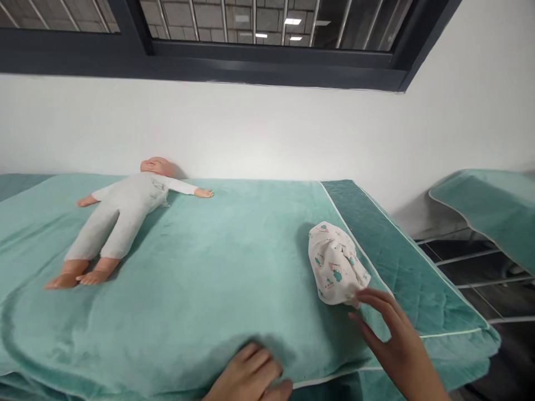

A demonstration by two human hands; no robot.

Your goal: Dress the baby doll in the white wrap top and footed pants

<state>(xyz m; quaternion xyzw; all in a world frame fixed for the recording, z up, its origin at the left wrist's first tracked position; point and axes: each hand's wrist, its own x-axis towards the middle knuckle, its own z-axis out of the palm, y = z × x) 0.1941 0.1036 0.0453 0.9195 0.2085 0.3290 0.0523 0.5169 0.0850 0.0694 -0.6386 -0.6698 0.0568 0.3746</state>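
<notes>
A baby doll (125,214) in a pale grey one-piece lies on its back at the far left of a teal blanket (217,278), head toward the wall. A small white patterned garment (336,264) lies bunched at the blanket's right side. My right hand (390,340) reaches to the garment, fingers spread, fingertips touching its near edge. My left hand (251,379) rests at the blanket's near edge, fingers curled down onto the fabric.
The blanket covers a bed with a darker teal quilted cover (401,262) showing on the right. A white wall and dark window frame (251,61) stand behind. Another teal-covered bed (489,211) lies to the right across a gap with metal rails.
</notes>
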